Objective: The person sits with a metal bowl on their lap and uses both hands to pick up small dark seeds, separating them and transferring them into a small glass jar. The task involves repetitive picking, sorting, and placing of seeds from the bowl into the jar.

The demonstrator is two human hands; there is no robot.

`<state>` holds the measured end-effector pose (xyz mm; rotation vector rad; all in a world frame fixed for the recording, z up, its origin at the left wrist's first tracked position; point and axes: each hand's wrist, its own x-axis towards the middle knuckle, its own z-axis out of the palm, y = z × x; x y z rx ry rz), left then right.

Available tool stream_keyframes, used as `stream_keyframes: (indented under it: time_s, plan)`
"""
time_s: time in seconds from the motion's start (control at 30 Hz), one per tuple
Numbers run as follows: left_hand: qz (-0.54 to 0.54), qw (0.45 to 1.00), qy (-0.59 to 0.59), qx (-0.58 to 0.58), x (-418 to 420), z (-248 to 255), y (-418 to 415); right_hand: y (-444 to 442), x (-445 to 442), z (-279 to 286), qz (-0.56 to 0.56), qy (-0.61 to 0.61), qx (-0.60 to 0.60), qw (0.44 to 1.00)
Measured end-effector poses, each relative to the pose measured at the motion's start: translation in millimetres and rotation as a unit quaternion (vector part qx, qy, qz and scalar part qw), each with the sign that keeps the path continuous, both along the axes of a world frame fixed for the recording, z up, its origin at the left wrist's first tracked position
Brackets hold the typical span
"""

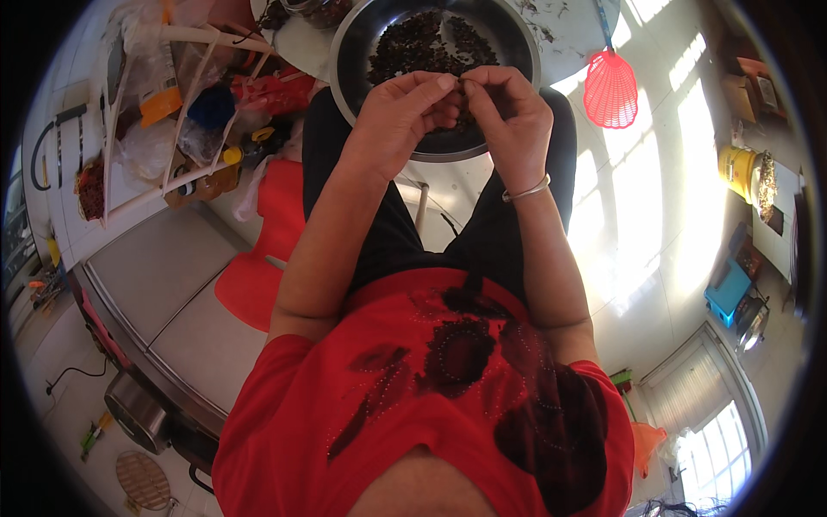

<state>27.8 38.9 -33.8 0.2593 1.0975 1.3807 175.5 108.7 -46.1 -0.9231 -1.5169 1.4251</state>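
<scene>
A wide metal basin stands at my knees and overlaps the edge of a pale table. Small dark reddish-brown dried pieces, which look like peppercorns, are spread over its bottom. Above the basin's near side, my left hand and my right hand meet at the fingertips. Pinched between them is a tiny dark dried piece, partly hidden by the thumbs. The left hand's other fingers are curled. A silver-coloured bangle circles my right wrist.
Thin stem-like bits and a glass container lie on the table. A red fly swatter hangs past its right edge. On the left are a cluttered rack with plastic bags and a red chair.
</scene>
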Motion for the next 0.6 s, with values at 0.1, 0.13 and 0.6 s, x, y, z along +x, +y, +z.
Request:
stream_keyframes:
  time_s: [0.1,0.13,0.6]
  plan:
    - [-0.015,0.999,-0.032,0.035,-4.2,-12.0,1.4,0.9,-0.3,-3.1,0.003,0.083,-0.119,0.989]
    - [-0.008,0.999,-0.013,0.029,-5.3,-14.5,2.0,1.5,0.0,-4.2,0.003,0.115,-0.164,0.980]
    - [-0.029,0.999,0.044,-0.013,-4.6,-10.9,1.9,2.2,1.7,-2.4,0.008,-0.057,0.088,0.994]
